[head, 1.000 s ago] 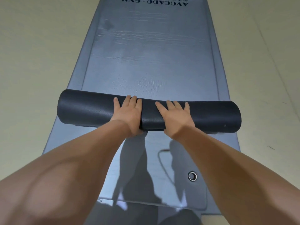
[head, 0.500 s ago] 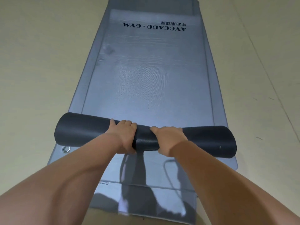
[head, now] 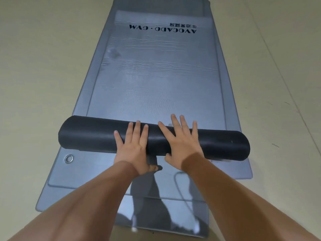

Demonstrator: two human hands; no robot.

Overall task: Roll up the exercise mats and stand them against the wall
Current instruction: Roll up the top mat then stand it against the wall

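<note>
now left grip [head: 132, 146] and right grip [head: 182, 145], both spread flat, press the rolled mat [head: 90, 134].

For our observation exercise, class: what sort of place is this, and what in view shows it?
Probably a gym or fitness studio: grey exercise mats lie stacked on a pale floor, and the top one, partly rolled, bears the lettering AVOCADO GYM.

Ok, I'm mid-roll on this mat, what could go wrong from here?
The left hand and right hand press flat near the middle of the roll, so its free ends may loosen or telescope. With no grip, it could spring open if pressure eases. The lower mat underneath might get dragged along.
</note>
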